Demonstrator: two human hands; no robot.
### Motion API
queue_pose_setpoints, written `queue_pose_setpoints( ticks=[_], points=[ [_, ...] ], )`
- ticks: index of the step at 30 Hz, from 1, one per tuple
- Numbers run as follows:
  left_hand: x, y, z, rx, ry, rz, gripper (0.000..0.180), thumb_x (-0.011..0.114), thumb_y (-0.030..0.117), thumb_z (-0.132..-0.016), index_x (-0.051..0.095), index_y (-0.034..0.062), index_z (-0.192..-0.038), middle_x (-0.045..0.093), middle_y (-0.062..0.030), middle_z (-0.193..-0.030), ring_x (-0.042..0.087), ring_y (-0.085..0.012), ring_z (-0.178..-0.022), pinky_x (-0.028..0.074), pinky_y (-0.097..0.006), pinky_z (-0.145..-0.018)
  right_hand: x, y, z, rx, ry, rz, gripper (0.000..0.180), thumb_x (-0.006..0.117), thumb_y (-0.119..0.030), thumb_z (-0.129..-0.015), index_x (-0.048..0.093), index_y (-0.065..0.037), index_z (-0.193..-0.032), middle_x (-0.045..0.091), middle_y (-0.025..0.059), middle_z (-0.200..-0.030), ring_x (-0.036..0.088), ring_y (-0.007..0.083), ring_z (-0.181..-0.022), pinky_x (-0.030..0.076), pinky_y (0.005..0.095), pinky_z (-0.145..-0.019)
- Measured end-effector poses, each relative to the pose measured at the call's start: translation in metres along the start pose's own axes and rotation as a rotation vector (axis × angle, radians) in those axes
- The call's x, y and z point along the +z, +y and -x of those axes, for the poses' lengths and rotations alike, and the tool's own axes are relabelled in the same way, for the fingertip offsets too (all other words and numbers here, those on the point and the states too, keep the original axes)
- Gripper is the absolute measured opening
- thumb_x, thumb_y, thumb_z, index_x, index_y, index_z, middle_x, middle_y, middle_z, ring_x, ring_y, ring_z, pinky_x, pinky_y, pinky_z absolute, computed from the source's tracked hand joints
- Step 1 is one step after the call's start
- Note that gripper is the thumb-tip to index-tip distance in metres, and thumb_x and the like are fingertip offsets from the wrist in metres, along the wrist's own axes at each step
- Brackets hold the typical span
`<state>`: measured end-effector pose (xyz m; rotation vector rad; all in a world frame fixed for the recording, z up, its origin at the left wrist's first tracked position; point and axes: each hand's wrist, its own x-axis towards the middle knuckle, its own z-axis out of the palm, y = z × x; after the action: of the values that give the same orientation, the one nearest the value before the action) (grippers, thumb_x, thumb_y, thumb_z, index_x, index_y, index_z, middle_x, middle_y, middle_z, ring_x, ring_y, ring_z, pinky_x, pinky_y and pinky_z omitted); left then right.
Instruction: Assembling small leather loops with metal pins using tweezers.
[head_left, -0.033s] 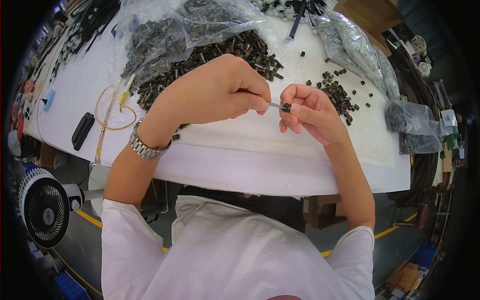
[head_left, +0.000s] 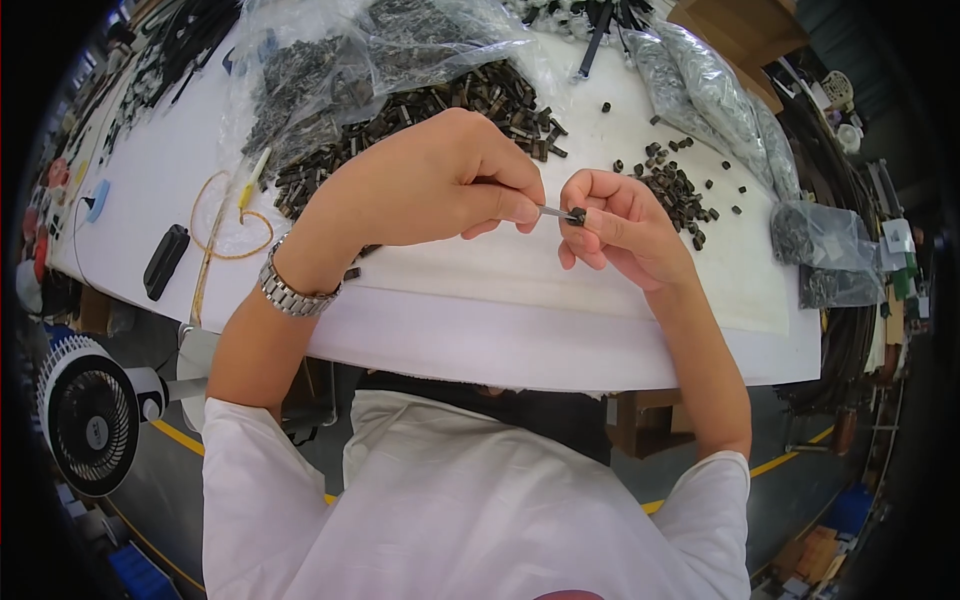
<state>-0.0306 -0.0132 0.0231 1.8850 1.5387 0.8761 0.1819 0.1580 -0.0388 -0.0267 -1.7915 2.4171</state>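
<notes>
My left hand (head_left: 430,185), with a metal-band watch at its wrist, pinches a thin metal tool (head_left: 552,211) between thumb and fingers. Most of the tool is hidden in the hand, so its exact kind does not show. Its tip meets a small black block-like part (head_left: 577,215). Thumb and fingertips of my right hand (head_left: 635,225) grip that part. Just beyond the right hand lies a scatter of short dark pieces (head_left: 680,190). Behind my left hand spreads a larger heap of dark, longer pieces (head_left: 500,105).
Clear plastic bags of small parts lie at the back left (head_left: 330,75) and back right (head_left: 700,90). A smaller bag (head_left: 825,235) rests at the table's right edge. On the left are a black oblong object (head_left: 165,262) and a yellow-handled tool (head_left: 254,178). A fan (head_left: 95,415) stands lower left.
The tool's tip and the black part have shifted very slightly to the right. Both hands keep the same grips.
</notes>
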Motion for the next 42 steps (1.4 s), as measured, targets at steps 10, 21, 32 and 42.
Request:
queue_pose_setpoints(
  ticks=[10,21,32,42],
  points=[
    [0.008,-0.006,-0.005,-0.048,-0.184,0.608,0.021,0.071,0.017,-0.099,0.078,-0.0014,-0.095,0.058,0.0000,-0.058,0.041,-0.0024,-0.045,0.027,-0.022,-0.042,0.003,0.015,-0.001,0.002,-0.210,-0.418,0.030,0.070,-0.020,-0.103,0.057,-0.003,-0.124,0.063,0.0020,-0.078,0.063,0.0133,-0.064,0.061,0.0405,-0.079],
    [0.007,-0.012,-0.009,-0.151,-0.078,0.612,0.024,0.072,0.023,-0.099,0.078,-0.0005,-0.095,0.058,0.0018,-0.059,0.045,-0.0021,-0.048,0.028,-0.020,-0.043,0.054,-0.021,0.016,-0.341,0.528,0.610,0.018,0.072,-0.002,-0.097,0.078,0.002,-0.114,0.079,0.0113,-0.093,0.078,0.0176,-0.085,0.060,0.0278,-0.081],
    [0.010,-0.005,-0.008,-0.199,-0.034,0.530,0.022,0.072,0.022,-0.099,0.079,0.0018,-0.095,0.059,0.0032,-0.062,0.047,-0.0015,-0.052,0.029,-0.020,-0.045,0.065,-0.017,0.017,-0.327,0.637,0.627,0.016,0.070,0.000,-0.097,0.078,0.006,-0.110,0.080,0.0151,-0.095,0.080,0.0227,-0.087,0.062,0.0285,-0.080],
    [0.024,-0.001,-0.010,-0.119,0.049,0.631,0.021,0.068,0.017,-0.101,0.077,-0.0009,-0.094,0.058,0.0004,-0.058,0.040,-0.0016,-0.047,0.025,-0.021,-0.042,0.029,-0.008,0.018,-0.059,0.279,-0.254,0.026,0.061,-0.011,-0.103,0.071,0.007,-0.120,0.078,0.0186,-0.103,0.080,0.0270,-0.091,0.063,0.0396,-0.092]
  ],
)
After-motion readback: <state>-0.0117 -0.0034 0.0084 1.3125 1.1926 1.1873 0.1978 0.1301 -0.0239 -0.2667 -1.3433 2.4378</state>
